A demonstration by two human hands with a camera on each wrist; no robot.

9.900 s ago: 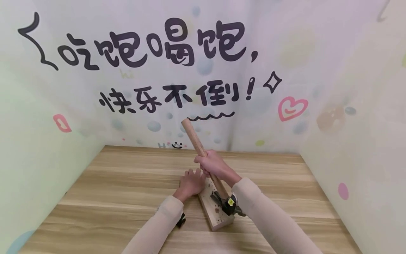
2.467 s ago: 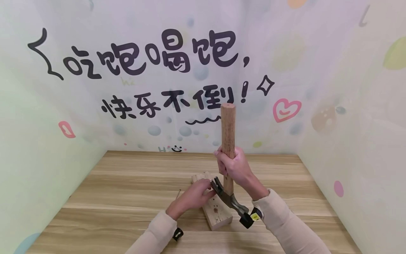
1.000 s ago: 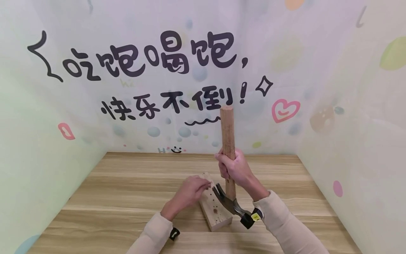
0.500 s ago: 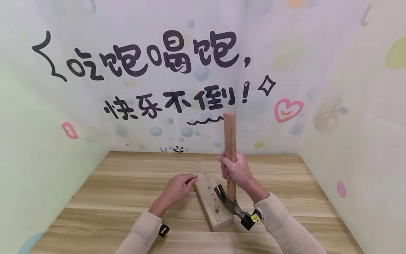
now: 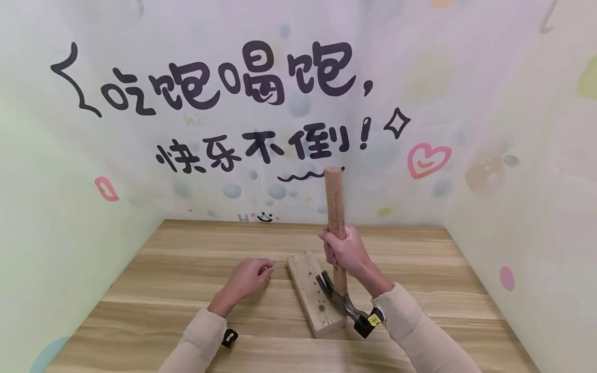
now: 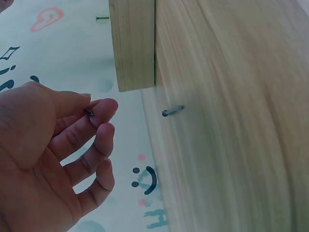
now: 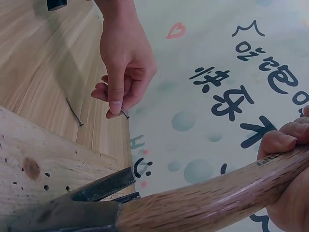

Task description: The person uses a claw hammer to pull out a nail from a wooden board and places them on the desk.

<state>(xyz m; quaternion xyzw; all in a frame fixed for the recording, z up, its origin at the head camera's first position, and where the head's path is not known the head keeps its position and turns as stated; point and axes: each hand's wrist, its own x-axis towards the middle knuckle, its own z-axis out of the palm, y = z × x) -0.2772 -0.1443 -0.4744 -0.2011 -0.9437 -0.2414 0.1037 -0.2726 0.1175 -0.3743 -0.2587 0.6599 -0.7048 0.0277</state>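
My left hand (image 5: 247, 280) hovers over the table left of the board, pinching a nail (image 7: 126, 115) between thumb and index finger; the other fingers curl loosely. A second nail (image 6: 173, 111) lies on the table near that hand. My right hand (image 5: 346, 249) grips the wooden handle of a claw hammer (image 5: 334, 202), which stands handle-up. Its metal claw is over the right side of the wooden board (image 5: 308, 287), and its black striking end points right and down. Dark holes and a brown knot mark the board. Another nail (image 6: 103, 18) sticks out of the board's upper face in the left wrist view.
The wood-grain table (image 5: 196, 300) carries the board near its middle. A pale wall (image 5: 224, 207) with black lettering rises behind the table, and side walls close off both sides. Both wrists carry black straps.
Over the last second my left hand has moved left, off the board to beside it, with the nail pinched. The right hand and hammer stay nearly still. Earlier, the left hand pressed the board's far end.
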